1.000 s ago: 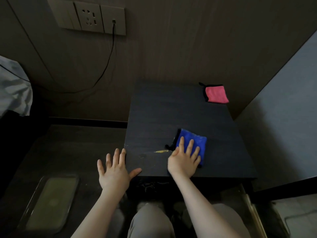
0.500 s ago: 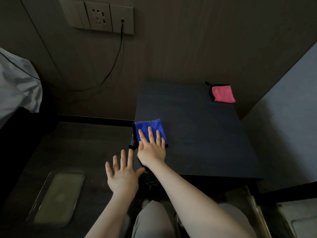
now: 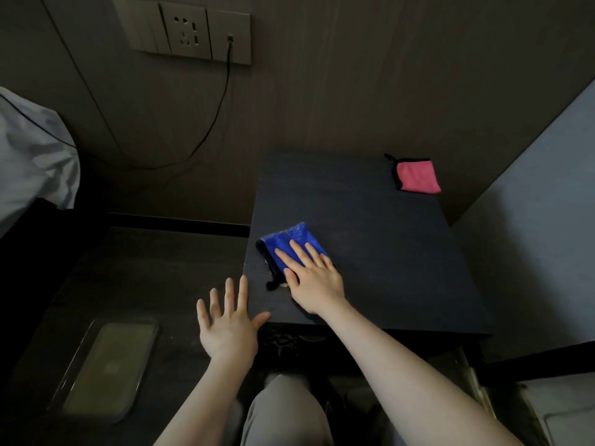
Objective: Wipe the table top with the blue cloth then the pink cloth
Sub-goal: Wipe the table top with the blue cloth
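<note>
The blue cloth (image 3: 291,244) lies flat near the table's (image 3: 386,252) left front corner, folded into a small pad with a black trim and a short black loop (image 3: 272,284) trailing toward the front edge. The right hand (image 3: 314,278) presses on it with straight, spread fingers, palm over the cloth's near end and partly on the bare top; nothing is pinched or curled round. The cloth looks soft, thin and light, a plush weave that should slide easily over the dark top under a flat palm but could bunch or unfold if pushed from one edge only. Downward pressure across the middle seems the safest way to drive it; for lifting, the loop or a trimmed corner would give a sure pinch. A small pale speck shows just beside the loop, too small to identify. The left hand (image 3: 230,329) hangs open, fingers splayed, just off the table's left front corner, its thumb near the edge; whether it touches I cannot tell. The pink cloth (image 3: 417,177) sits folded at the far right corner, well apart, untouched, so the first wipe appears to be in hand. On the wall behind is a socket (image 3: 186,33) with a cord (image 3: 212,123) plugged in.
</note>
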